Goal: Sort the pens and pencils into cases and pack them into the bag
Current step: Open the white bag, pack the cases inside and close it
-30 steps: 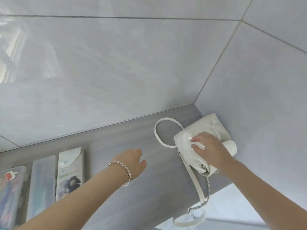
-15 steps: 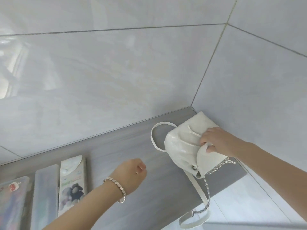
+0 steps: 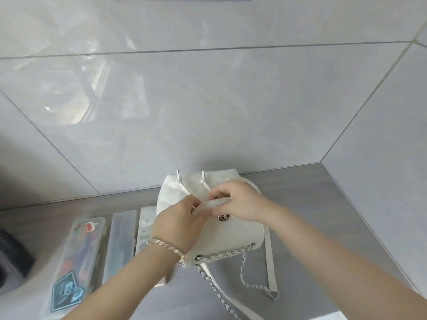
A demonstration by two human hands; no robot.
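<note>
Both hands, left point(image 3: 178, 224) and right point(image 3: 240, 202), now pinch the bag point(image 3: 240, 234) flap, hiding the third case point(image 3: 144, 227).

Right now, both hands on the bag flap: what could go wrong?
1. The bag partly covers the nearest case; tugging the flap might drag or knock that case.
2. The chain and strap lie loose toward the counter's front edge and could snag the right hand or left hand.
</note>
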